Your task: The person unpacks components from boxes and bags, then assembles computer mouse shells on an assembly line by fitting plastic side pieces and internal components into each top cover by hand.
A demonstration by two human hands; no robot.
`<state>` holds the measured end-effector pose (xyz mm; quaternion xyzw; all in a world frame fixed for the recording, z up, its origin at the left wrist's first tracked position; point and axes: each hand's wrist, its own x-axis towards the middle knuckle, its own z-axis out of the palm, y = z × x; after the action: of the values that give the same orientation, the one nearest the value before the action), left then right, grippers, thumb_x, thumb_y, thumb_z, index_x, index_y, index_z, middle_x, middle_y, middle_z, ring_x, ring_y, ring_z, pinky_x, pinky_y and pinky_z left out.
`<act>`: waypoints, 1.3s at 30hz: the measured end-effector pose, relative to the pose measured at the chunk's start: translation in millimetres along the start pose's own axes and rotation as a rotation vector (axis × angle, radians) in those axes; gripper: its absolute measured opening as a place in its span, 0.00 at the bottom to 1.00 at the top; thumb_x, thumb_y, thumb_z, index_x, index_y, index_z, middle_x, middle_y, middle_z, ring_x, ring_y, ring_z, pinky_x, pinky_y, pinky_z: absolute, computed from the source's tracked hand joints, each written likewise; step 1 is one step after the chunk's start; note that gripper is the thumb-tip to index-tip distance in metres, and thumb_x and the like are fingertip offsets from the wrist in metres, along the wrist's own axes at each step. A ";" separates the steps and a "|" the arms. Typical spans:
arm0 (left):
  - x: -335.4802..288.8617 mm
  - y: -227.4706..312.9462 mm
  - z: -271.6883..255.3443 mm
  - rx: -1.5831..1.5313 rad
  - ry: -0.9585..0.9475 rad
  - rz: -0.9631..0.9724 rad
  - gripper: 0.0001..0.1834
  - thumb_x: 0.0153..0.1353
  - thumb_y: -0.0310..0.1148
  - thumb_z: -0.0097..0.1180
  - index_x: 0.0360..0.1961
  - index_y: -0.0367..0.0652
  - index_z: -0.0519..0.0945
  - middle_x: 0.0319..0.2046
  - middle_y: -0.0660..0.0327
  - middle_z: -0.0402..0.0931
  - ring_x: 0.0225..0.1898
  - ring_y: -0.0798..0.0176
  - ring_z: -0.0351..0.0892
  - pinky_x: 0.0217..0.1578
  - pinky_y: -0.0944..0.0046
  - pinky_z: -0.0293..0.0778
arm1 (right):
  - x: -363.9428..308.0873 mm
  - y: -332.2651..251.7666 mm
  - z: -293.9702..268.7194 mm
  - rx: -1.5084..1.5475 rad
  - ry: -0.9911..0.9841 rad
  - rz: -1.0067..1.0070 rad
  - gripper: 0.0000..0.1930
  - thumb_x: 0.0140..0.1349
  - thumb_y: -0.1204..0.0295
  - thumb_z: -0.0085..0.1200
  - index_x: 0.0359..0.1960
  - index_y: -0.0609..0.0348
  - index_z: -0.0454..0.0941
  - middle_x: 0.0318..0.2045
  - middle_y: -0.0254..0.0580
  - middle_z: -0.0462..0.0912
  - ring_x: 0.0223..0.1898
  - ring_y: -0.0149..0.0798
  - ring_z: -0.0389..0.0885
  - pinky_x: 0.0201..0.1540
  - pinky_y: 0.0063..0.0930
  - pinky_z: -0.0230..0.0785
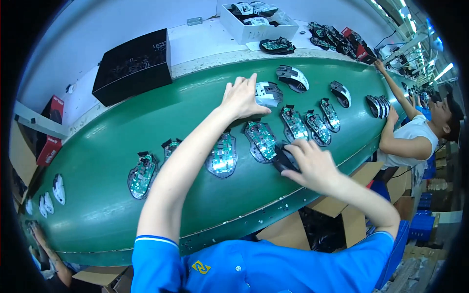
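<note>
My left hand (240,99) reaches over the green belt with thumb and forefinger spread. They are beside the left end of a white and grey computer mouse (269,94); whether they touch it I cannot tell. My right hand (313,162) grips a dark mouse shell (283,160), its thumb low and its fingers over the top. This shell sits against the lower edge of an opened mouse base with a green circuit board (261,139). More such bases lie around: one circuit-board base (223,155) below my left wrist, another (142,176) farther left, partly with a neighbour behind my forearm.
Two closed mice, a white-grey mouse (293,78) and a smaller mouse (340,94), lie farther back. A black box (134,66) and a white box (259,33) with mice stand on the back ledge. At right, a co-worker (415,136) handles a row of mice (377,106).
</note>
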<state>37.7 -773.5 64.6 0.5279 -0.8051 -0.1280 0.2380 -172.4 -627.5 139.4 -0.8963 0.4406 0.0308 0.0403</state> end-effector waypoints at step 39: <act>-356.1 -3.7 -194.5 -1.312 0.211 -0.889 0.44 0.50 0.37 0.64 0.64 0.44 0.52 0.36 0.65 0.64 0.23 0.78 0.61 0.15 0.80 0.53 | 101.7 -196.9 -53.9 1.139 -0.615 -0.185 0.21 0.68 0.60 0.37 0.56 0.61 0.66 0.33 0.43 0.73 0.35 0.34 0.75 0.41 0.30 0.67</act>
<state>258.7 -441.7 140.7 0.5610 -0.2529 -0.6081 0.5016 46.7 -593.1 192.7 -0.7192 0.2772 0.0441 0.6356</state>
